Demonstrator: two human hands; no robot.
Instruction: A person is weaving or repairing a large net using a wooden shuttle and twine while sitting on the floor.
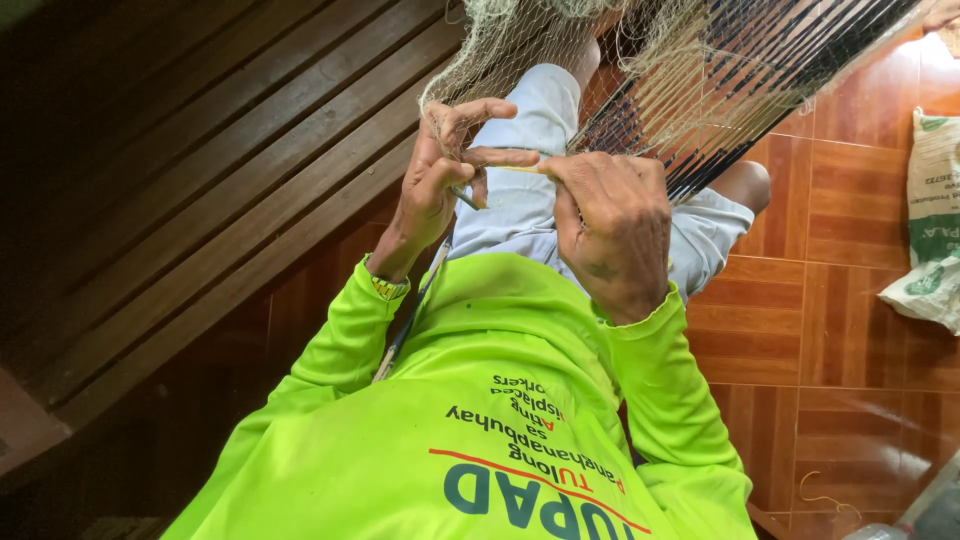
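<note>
A pale fishing net (pixel 560 40) with dark cords hangs from the top of the view down over my lap. My left hand (pixel 435 180) pinches strands of the net's lower edge, fingers curled, with a small grey-blue piece held under the thumb. My right hand (pixel 612 230) is closed just beside it, back of the hand towards me, gripping a thin yellowish tool (pixel 520 168) whose tip touches my left forefinger. Both hands meet above my knees in light shorts (pixel 520 215). My sleeves and shirt (pixel 480 400) are bright lime green.
Dark wooden planks (pixel 200 170) slant along the left. A reddish-brown tiled floor (pixel 840 330) lies to the right, with a white and green sack (pixel 935 230) at the right edge. A loose bit of cord (pixel 820 495) lies on the tiles at lower right.
</note>
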